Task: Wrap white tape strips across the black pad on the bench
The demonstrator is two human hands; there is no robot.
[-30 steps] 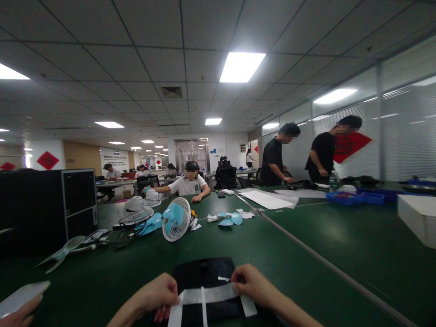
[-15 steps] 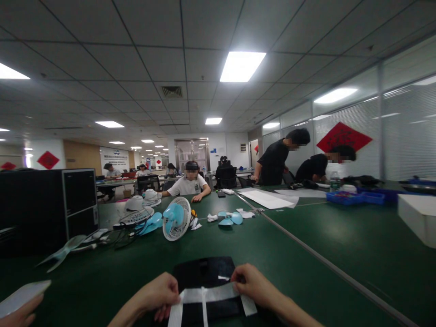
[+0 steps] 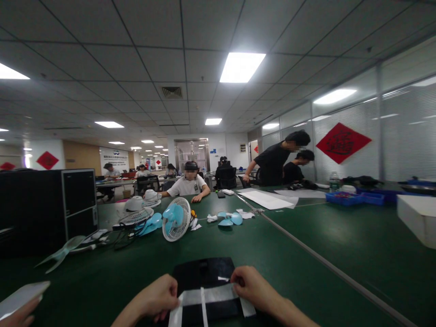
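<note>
Left hand (image 3: 158, 295) and right hand (image 3: 254, 288) pinch opposite ends of the whitish strip (image 3: 220, 294) over the black panel (image 3: 204, 270), probably keeping it taut; tabletop (image 3: 289, 263) beneath panel likely steadies it.

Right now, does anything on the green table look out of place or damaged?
Yes. A white fan grille stands tilted with its blue blades exposed, and another blue blade set lies loose to its right. They look odd because they seem taken apart; damage I cannot judge.
</note>
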